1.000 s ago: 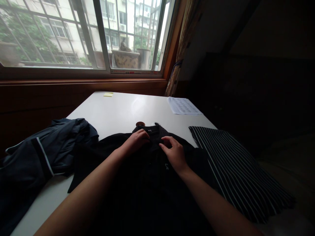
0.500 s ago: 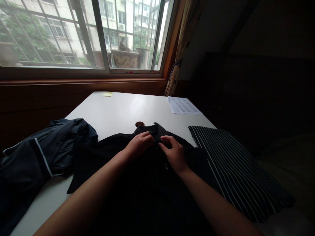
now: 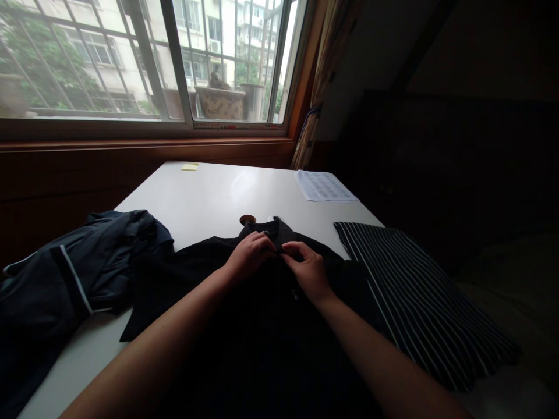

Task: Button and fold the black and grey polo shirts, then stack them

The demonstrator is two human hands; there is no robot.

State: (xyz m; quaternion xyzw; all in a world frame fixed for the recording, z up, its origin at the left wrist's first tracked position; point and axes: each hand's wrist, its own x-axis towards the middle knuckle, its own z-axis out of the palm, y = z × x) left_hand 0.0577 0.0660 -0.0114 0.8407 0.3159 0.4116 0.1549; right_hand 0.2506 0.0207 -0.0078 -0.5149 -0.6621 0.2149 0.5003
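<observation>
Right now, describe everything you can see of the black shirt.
The black shirt lies spread on the white table, front up, its collar at the far end. It looks like soft, matt cloth, with a small pale mark on the chest and a short sleeve out to the left. The left hand and right hand touch its front just below the collar. Any buttons are too dark to make out.

The left hand (image 3: 252, 254) hides its own thumb and part of the black shirt (image 3: 273, 331). The dark blue clothes (image 3: 109, 256) run off the left edge. Print on the papers (image 3: 325, 186) is too tiny.
</observation>
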